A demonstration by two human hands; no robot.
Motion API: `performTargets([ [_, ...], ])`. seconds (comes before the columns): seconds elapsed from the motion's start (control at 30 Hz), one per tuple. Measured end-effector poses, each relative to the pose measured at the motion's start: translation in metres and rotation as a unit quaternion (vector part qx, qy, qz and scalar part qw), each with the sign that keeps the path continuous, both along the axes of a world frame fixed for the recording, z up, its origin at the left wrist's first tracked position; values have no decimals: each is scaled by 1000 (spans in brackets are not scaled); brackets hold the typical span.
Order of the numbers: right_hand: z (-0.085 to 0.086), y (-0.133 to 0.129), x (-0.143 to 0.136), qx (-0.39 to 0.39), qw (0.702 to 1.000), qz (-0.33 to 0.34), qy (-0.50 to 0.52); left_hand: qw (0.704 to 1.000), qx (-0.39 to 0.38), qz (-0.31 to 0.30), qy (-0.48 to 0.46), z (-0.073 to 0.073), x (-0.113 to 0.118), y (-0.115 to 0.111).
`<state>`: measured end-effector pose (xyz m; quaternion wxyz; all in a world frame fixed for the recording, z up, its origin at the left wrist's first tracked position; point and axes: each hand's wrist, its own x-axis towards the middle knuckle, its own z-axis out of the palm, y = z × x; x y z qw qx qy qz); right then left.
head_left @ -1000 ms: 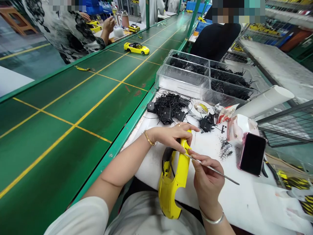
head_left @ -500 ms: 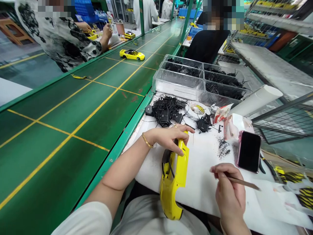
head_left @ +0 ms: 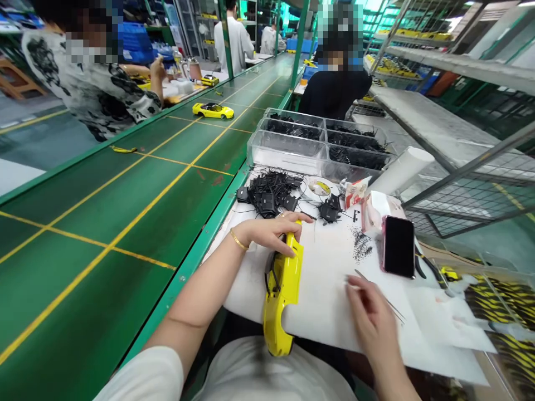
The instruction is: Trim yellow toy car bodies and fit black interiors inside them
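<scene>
My left hand grips the upper end of a yellow toy car body, its thumb and fingers on either side. The body stands on its side, its dark window part facing left and its lower end at the table's front edge. To the right, my right hand is slightly blurred, with thumb and fingers apart and nothing seen between them. Thin metal tweezers lie on the white table beside and partly behind it. Beyond my left hand is a heap of black parts with thin stems; a smaller group lies to its right.
A green conveyor belt on the left carries a yellow car. Divided clear trays of black parts stand behind. A phone, tape roll, pliers and metal rack are rightward. Other people sit beyond.
My right hand has let go of the tweezers, which now lie on the table, and its fingers have spread. The view has shifted; my left hand still holds the car body.
</scene>
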<state>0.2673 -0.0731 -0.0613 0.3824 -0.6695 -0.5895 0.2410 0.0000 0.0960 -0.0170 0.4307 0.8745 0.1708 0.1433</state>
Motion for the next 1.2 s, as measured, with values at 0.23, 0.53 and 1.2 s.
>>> performTargets([
  [0.23, 16, 25, -91, -251, 761, 224, 554, 996, -43, 65, -34, 1, 12, -1],
  [0.53, 41, -39, -72, -171, 751, 231, 595, 994, 46, 18, 101, 60, -3, -94],
  [1.2, -2, -5, 148, 247, 851, -307, 347, 971, 100, 193, 101, -40, -22, -108],
])
